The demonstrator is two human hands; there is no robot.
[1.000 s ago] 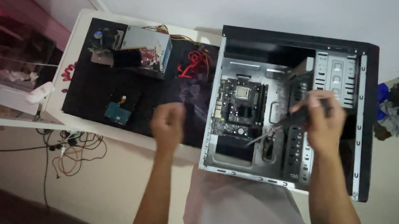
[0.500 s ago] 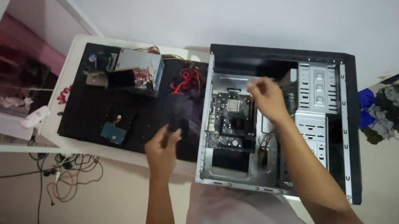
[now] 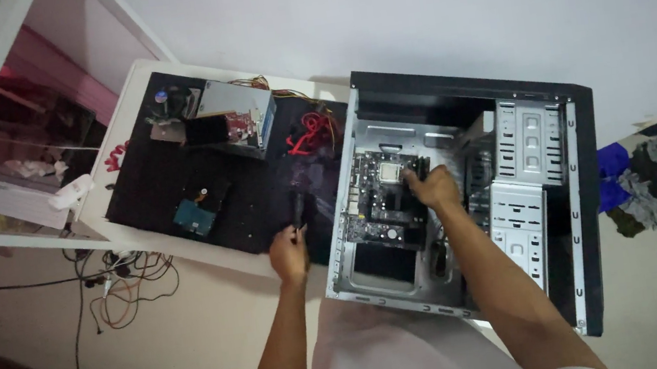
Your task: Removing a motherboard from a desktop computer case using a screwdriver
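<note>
Dim room, white wall, black mat (image 3: 152,191) over a white table (image 3: 127,84). Open PC case (image 3: 576,203) at the table's right end, motherboard (image 3: 381,194) inside near its left wall. Right hand (image 3: 433,189) deep in the case, fingers curled on the board's right edge; exact grasp unclear. Left hand (image 3: 289,253) at the mat's front edge, clenched on a dark tool (image 3: 298,210). Risks: board flexed by one-sided pull, knuckles cut on sheet metal, drive (image 3: 195,217) swept off.

Black-and-silver metal computer case (image 3: 576,203), green motherboard (image 3: 381,194) with white socket square, black mat (image 3: 168,189) on white tabletop (image 3: 143,251), grey power supply box (image 3: 238,107) trailing red and yellow wires, small teal drive (image 3: 195,216).
</note>
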